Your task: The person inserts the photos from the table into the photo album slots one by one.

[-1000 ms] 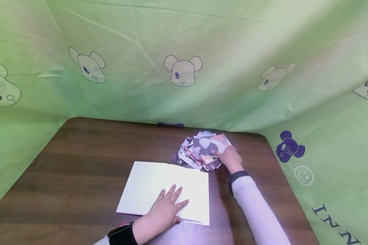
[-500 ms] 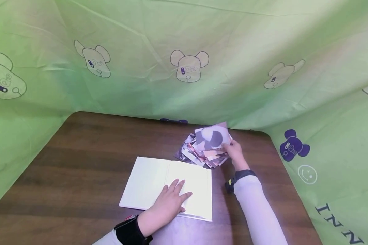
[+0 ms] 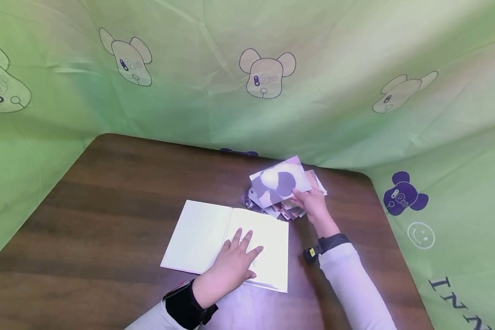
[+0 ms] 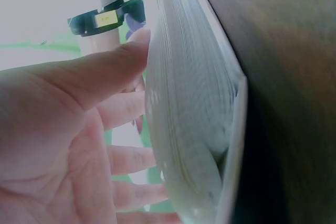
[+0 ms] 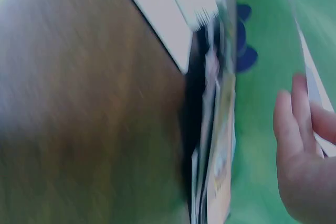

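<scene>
An album (image 3: 198,233) with blank white pages lies spread on the brown table. My left hand (image 3: 233,263) rests on its right-hand page with the fingers straight and spread. In the left wrist view the thick block of page edges (image 4: 184,103) shows beside the thumb and fingertips. My right hand (image 3: 313,204) pinches a photo card (image 3: 278,181), printed with a pale and grey-purple shape, by its lower right corner between thumb and fingers. Beneath that card sits a loose pile of photo cards (image 3: 290,211), partly hidden by it. The right wrist view shows the held card (image 5: 315,90) raised off the pile.
The wooden table (image 3: 107,206) stretches to the left of the album. A green curtain (image 3: 198,114) with bear-head prints hangs around the table's back and sides, close behind the card pile.
My right hand has picked the photo card off the top of the pile, lifting it and turning it slightly. The left hand stays on the page. The head view has tilted down a little.
</scene>
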Available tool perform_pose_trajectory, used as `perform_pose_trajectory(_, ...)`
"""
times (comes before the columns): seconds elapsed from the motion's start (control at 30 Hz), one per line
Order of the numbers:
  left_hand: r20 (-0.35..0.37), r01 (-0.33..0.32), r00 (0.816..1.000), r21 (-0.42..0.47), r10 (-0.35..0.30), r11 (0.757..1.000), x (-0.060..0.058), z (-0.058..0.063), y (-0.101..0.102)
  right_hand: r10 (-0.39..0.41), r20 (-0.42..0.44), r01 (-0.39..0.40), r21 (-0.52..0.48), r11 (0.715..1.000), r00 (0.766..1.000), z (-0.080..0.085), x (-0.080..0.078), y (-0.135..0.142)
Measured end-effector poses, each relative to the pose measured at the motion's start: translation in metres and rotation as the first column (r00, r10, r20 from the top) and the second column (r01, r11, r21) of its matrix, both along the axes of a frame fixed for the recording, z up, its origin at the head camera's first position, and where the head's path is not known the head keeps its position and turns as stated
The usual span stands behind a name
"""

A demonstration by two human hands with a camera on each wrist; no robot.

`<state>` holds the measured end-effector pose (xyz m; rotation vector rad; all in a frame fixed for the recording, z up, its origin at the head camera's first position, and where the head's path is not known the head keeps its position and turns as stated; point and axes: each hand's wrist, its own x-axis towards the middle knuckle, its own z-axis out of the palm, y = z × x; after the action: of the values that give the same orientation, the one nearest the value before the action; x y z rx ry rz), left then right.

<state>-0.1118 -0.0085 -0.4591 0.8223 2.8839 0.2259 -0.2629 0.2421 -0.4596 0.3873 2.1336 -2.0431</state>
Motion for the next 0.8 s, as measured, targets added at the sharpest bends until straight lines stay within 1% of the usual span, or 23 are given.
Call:
perform_pose_trajectory(0.1,-0.007,-0.004,1.0,-0.005,0.004,1.0,-0.001,-0.0008,-0.0005,-0.007,-0.034,0.01,0.067,0.998,0.999,-0.005,-0.0009,-0.009)
perform_pose_trajectory(0.2,0.008,-0.004,1.0,-0.004,0.004,1.0,-0.0028,-0.0008,-0.001,0.011,-0.029,-0.008,0.101,0.995,1.0,-0.0077,-0.0022,-0.0115)
perform_pose_trajectory(0.4,0.036,-0.001,0.999,-0.01,0.001,1.0,-0.0054,-0.0026,-0.0018,0.008,-0.009,-0.007,0.096,0.995,1.0,-0.0093,-0.0027,-0.0105)
perform_pose_trajectory(0.57,0.044,0.001,0.999,-0.013,-0.001,1.0,-0.0066,-0.0005,-0.0014,-0.002,0.002,0.002,0.087,0.996,1.0,-0.0072,-0.0034,-0.0099)
perform_pose_trajectory(0.7,0.045,-0.002,0.999,-0.012,0.003,1.0,-0.0069,-0.0012,-0.0015,0.007,0.005,-0.008,0.083,0.997,1.0,-0.0087,-0.004,-0.0094)
perform_pose_trajectory(0.8,0.044,-0.001,0.999,-0.008,0.001,1.0,-0.0065,-0.0021,-0.0013,0.03,0.01,-0.031,0.101,0.994,0.999,-0.0108,-0.0048,-0.007)
